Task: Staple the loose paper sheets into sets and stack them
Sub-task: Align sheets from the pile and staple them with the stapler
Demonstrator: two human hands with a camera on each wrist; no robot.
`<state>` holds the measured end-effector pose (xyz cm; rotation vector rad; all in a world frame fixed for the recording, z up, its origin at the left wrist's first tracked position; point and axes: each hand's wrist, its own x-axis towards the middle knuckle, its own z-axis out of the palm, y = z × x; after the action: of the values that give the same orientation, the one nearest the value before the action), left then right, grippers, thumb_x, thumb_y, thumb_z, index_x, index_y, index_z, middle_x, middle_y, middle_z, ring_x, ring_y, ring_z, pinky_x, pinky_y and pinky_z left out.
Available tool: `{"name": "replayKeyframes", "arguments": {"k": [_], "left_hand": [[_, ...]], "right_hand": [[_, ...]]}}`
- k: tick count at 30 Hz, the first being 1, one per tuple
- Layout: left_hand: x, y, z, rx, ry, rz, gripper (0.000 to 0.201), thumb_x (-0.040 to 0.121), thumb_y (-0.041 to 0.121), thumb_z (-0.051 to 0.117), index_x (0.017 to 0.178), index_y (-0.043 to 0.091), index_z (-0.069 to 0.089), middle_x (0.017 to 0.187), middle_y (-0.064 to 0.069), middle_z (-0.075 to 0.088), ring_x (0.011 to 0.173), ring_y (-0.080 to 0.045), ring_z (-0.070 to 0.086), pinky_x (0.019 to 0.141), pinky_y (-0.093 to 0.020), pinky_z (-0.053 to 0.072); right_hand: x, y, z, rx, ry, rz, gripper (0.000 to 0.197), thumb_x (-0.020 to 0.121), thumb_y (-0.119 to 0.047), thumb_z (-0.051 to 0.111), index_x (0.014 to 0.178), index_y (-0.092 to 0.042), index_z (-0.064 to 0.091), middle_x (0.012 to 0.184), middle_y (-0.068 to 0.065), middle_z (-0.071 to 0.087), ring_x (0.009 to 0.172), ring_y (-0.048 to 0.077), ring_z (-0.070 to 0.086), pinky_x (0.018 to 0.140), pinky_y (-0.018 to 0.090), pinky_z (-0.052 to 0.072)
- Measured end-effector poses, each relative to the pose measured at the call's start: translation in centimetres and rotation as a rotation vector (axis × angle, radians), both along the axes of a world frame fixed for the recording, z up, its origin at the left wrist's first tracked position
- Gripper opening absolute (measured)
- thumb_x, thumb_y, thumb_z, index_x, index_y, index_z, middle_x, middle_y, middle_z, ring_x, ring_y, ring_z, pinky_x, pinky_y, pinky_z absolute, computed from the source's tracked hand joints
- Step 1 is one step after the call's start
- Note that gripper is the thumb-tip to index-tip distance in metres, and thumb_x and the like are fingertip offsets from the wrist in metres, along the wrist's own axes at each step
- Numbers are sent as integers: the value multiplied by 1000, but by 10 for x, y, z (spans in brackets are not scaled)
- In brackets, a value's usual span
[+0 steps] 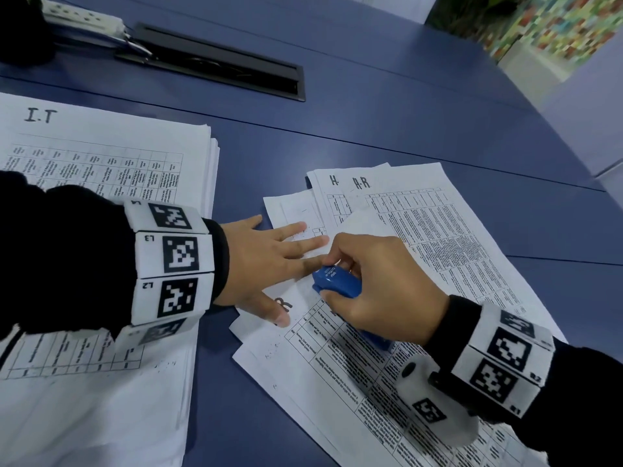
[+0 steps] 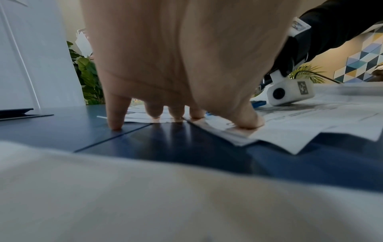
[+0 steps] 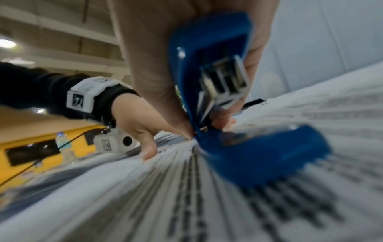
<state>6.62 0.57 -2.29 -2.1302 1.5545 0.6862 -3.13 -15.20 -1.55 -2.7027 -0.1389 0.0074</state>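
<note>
So the blue stapler (image 1: 337, 281) sits right on the corner of the loose sheets (image 1: 421, 264) spread over the blue bench (image 1: 371, 129), and everything else is easiest to place from it. The right hand (image 1: 381, 284) is curled around the stapler from above, thumb on the near side and fingers over the top; the wrist view shows its mouth gaping wide, base flat on the printed paper. The left hand (image 1: 266, 264) lies just left of the stapler, fingers spread and straight, pressing the sheets flat, little finger off the paper on the bench itself. Further left of the stapler there's a thick paper stack (image 1: 101, 163) headed "I.T".
</note>
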Motion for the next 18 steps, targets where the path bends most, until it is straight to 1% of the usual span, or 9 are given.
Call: {"name": "replayKeyframes", "arguments": {"k": [2, 3, 5, 7, 9, 11, 14, 16, 18], "left_hand": [[2, -1, 1, 7, 5, 5, 91, 85, 71, 32, 141, 34, -30, 149, 12, -36, 141, -19, -27, 116, -54, 8], [2, -1, 1, 8, 14, 10, 91, 85, 71, 33, 141, 34, -29, 149, 13, -35, 141, -19, -27, 116, -55, 8], [3, -1, 2, 3, 30, 15, 90, 85, 70, 34, 142, 35, -27, 149, 14, -34, 141, -19, -27, 116, -56, 7], [3, 0, 2, 1, 40, 17, 89, 85, 70, 34, 143, 36, -25, 149, 15, -33, 141, -18, -27, 116, -56, 6], [2, 0, 3, 2, 39, 18, 88, 85, 70, 34, 144, 36, -22, 149, 15, -35, 141, -18, -27, 116, -55, 5], [2, 0, 4, -1, 35, 20, 87, 85, 70, 35, 145, 37, -19, 149, 15, -35, 141, -17, -27, 116, -55, 5], [2, 0, 4, -2, 42, 21, 87, 85, 70, 34, 146, 36, -18, 151, 17, -31, 141, -17, -27, 116, -56, 6], [3, 0, 2, -3, 34, 18, 89, 85, 70, 34, 145, 34, -21, 150, 16, -32, 141, -18, -27, 116, -56, 6], [4, 0, 0, 1, 19, 12, 90, 85, 71, 33, 143, 34, -25, 149, 14, -34, 141, -18, -27, 116, -55, 6]], "right_hand": [[0, 3, 1, -107, -39, 98, 25, 71, -21, 69, 79, -25, 46, 69, -16, 44, 57, 3, 39, 51, 16, 28], [0, 4, 2, -143, -60, 142, 24, 70, -19, 68, 80, -23, 47, 71, -16, 42, 57, 5, 39, 52, 16, 25], [-2, 5, 3, -203, -105, 207, 26, 66, -14, 69, 83, -18, 50, 75, -8, 50, 55, 12, 45, 51, 17, 30], [-4, 7, 2, -245, -143, 260, 30, 61, -9, 71, 84, -12, 51, 79, 3, 58, 47, 21, 50, 40, 23, 35], [-3, 11, 0, -330, -166, 316, 30, 56, -2, 74, 79, -7, 53, 75, 10, 57, 41, 27, 48, 33, 26, 37], [-1, 13, -2, -378, -160, 332, 30, 54, 1, 74, 75, -6, 54, 72, 12, 56, 40, 29, 47, 32, 28, 36], [2, 10, -3, -251, -89, 257, 26, 62, -4, 71, 82, -8, 55, 77, 7, 59, 50, 29, 55, 41, 27, 41], [3, 7, -1, -190, -54, 187, 21, 69, -13, 69, 86, -12, 56, 79, 0, 59, 62, 23, 57, 52, 25, 41], [5, 4, 0, -117, -14, 103, 18, 73, -21, 68, 85, -16, 56, 77, -6, 57, 66, 16, 55, 59, 25, 42]]}}
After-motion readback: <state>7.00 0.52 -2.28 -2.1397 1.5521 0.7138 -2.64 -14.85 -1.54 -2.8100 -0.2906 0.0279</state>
